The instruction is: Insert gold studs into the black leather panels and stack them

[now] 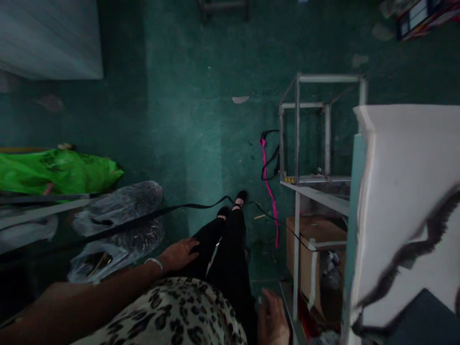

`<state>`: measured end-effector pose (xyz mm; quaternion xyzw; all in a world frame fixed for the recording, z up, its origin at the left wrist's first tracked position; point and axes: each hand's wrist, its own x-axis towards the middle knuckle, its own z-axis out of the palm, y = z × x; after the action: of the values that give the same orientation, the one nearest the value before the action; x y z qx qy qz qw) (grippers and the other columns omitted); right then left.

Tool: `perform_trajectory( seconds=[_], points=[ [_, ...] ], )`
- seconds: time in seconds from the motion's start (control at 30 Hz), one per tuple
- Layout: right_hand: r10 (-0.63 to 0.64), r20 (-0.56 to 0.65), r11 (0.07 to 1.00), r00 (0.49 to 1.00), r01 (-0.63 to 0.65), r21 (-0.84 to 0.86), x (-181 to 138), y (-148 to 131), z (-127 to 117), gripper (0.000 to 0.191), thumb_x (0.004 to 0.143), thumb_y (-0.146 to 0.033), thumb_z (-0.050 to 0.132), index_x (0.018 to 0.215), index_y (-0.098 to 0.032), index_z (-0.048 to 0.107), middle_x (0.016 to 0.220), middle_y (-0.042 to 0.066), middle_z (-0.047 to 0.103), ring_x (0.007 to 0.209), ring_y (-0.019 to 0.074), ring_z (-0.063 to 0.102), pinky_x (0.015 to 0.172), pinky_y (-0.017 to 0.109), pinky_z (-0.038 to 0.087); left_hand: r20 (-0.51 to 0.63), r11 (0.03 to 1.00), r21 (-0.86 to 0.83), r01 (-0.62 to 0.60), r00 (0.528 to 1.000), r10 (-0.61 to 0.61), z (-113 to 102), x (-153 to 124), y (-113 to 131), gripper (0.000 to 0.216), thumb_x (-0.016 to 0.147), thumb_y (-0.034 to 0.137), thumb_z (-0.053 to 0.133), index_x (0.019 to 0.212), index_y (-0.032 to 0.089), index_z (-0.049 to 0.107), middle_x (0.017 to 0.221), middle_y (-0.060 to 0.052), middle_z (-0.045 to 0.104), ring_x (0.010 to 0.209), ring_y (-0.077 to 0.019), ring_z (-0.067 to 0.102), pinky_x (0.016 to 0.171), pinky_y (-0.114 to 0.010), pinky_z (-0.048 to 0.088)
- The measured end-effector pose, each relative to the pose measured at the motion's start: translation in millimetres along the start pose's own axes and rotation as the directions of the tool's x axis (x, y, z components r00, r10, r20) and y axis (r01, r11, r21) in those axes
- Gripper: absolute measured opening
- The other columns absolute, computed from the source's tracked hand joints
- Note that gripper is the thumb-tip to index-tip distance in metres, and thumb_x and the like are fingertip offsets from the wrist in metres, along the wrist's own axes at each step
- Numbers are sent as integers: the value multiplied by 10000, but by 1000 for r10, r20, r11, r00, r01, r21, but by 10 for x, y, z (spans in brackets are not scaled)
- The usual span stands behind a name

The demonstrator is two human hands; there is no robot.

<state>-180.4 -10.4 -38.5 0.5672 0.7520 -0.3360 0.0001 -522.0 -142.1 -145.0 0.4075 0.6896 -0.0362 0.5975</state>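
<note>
My left hand (181, 254) lies on my black-trousered thigh, fingers stretched out, with a bracelet at the wrist. It holds nothing I can see. My right hand (272, 318) hangs low beside my other leg, near the table frame; it is blurred, thumb apart from the fingers, and nothing shows in it. A long black strap (172, 208) runs across from the lower left, past my feet, towards the right. On the white table top (406, 153) at the right lies a dark fuzzy strip (402, 261), out of reach of both hands as they are placed.
Clear plastic bags (125, 206) and a bright green bag (61, 170) lie at the left. A metal frame (297, 129) stands right, above a cardboard box (316, 235). A pink ribbon (269, 191) trails over the green floor (187, 120). A pale panel (50, 38) fills the upper left.
</note>
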Motion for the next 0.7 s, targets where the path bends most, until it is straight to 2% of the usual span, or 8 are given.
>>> perform_trajectory(
  seconds=[0.13,0.27,0.33,0.43,0.53,0.63,0.7],
  points=[
    [76,97,993,992,-85,84,757,-183,432,382,935,-414,442,1070,-175,708,1035,138,743,968,246,714,866,380,571,-83,997,24,68,994,-66,-537,238,47,388,950,377,609,1275,165,583,1327,-117,598,1207,-276,585,1034,-535,473],
    [179,92,981,980,-185,59,1737,-93,914,403,893,-388,458,1082,-134,707,1042,152,746,987,262,708,913,412,548,-236,990,81,114,967,-92,-1180,587,90,468,968,365,497,1371,132,541,1454,-173,519,1359,-307,474,1146,-507,364],
    [222,104,973,969,-227,35,2220,-47,1237,372,902,-358,473,1094,-138,705,1084,147,738,1034,257,693,950,412,530,-267,986,107,124,959,-92,-1431,802,75,502,931,351,490,1367,113,563,1455,-189,522,1349,-325,488,1129,-478,395],
    [276,126,961,953,-275,-25,2908,-13,1722,281,937,-331,558,1095,-139,689,1121,123,717,1061,243,673,975,440,513,-285,981,144,132,955,-87,-1716,1125,3,513,855,325,543,1325,132,617,1481,-194,496,1336,-393,488,1077,-550,427],
    [306,143,951,941,-294,-98,3591,41,2122,280,950,-351,627,1142,-147,652,1167,90,679,1070,232,653,958,467,519,-315,978,172,121,947,-62,-1979,1377,-134,483,849,328,546,1301,191,646,1544,-139,433,1390,-436,398,1085,-629,373],
    [323,142,940,936,-300,-164,4295,174,2462,305,960,-346,621,1205,-163,622,1242,93,634,1111,242,626,960,477,519,-350,970,232,71,937,15,-2220,1514,-326,443,857,364,545,1274,275,664,1525,-55,477,1375,-409,424,1072,-609,393],
    [338,137,930,931,-308,-202,4749,308,2685,317,959,-337,624,1225,-166,610,1265,95,617,1125,248,616,956,481,522,-408,978,200,54,913,33,-2319,1561,-447,415,832,414,586,1233,354,677,1490,19,522,1350,-364,469,1074,-568,411]
  ],
)
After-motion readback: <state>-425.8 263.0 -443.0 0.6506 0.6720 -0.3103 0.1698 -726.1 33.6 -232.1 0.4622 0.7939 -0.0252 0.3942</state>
